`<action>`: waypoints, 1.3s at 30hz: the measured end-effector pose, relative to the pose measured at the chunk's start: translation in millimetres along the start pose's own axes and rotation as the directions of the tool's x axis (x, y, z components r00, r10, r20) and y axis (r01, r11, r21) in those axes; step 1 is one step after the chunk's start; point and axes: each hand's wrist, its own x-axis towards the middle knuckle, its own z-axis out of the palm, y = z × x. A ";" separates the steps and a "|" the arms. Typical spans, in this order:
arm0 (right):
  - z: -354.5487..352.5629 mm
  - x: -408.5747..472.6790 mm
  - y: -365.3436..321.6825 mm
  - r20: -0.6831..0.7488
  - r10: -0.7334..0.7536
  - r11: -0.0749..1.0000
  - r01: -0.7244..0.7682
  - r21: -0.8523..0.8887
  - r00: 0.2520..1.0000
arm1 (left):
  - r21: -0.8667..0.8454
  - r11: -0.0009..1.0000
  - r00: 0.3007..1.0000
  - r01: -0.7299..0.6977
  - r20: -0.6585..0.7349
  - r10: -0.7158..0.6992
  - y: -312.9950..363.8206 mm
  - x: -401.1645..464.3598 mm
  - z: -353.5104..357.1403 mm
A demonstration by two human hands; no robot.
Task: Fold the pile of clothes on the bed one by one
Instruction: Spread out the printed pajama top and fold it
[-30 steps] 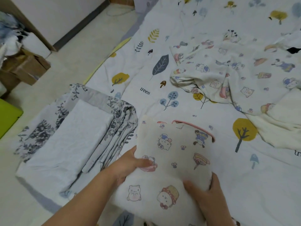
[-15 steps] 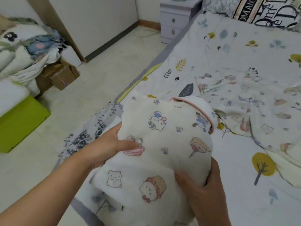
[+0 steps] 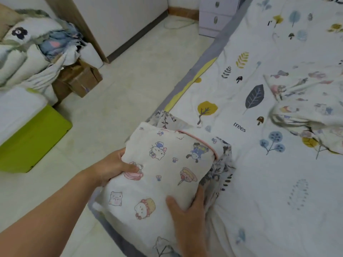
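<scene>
Beyond and left of the hands a pale tiled floor (image 3: 130, 86) is seen, bounded by a white wall (image 3: 118, 21) with a dark skirting, while a lilac drawer unit (image 3: 215, 17) is set far ahead, and a cardboard box (image 3: 81, 80) and lime-green bin (image 3: 31, 138) are placed far left.

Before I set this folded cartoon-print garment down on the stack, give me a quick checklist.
1. Left hand grips the folded cream cartoon-print garment: ok.
2. Right hand holds its near edge: ok.
3. Fold holding, pink-trimmed edge tidy: ok.
4. Grey floral folded stack lies below the garment: ok.
5. Stack squarely on the bed's edge: cannot tell, mostly hidden.
6. Unfolded cartoon-print cloth remains: not ok, more to fold.
</scene>
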 end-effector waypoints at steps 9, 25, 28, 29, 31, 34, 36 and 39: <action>-2.9 13.4 -33.1 -0.226 -0.204 0.957 0.145 -0.252 0.953 | 0.767 0.640 0.688 -0.044 -0.441 0.576 -11.8 10.0 31.7; 31.0 73.3 -0.2 0.168 -0.202 0.369 0.233 -0.900 0.965 | 0.936 0.237 0.841 -0.262 0.102 0.531 -57.5 73.8 55.3; 33.8 36.6 -8.1 0.107 -0.385 0.384 0.265 -0.885 0.917 | 0.923 0.147 0.729 -0.356 0.176 0.662 -36.8 55.2 53.0; 37.3 20.9 -2.4 0.123 -0.439 0.388 0.311 -0.868 0.890 | 0.910 0.092 0.652 -0.403 0.215 0.727 -29.5 51.6 53.4; 44.9 -7.2 17.1 0.214 -0.471 0.345 0.402 -0.848 0.856 | 0.882 0.011 0.568 -0.470 0.293 0.769 -17.9 55.8 56.3; 46.3 -18.8 51.6 0.304 -0.391 0.238 0.414 -0.879 0.869 | 0.874 -0.002 0.667 -0.486 0.372 0.645 -14.6 80.3 68.7; 43.2 -11.9 63.9 0.312 -0.376 0.207 0.407 -0.890 0.873 | 0.897 0.002 0.731 -0.442 0.359 0.580 -21.9 96.8 74.5; 44.9 -6.0 69.5 0.328 -0.343 0.183 0.405 -0.896 0.880 | 0.912 -0.001 0.748 -0.410 0.337 0.572 -28.9 108.5 75.2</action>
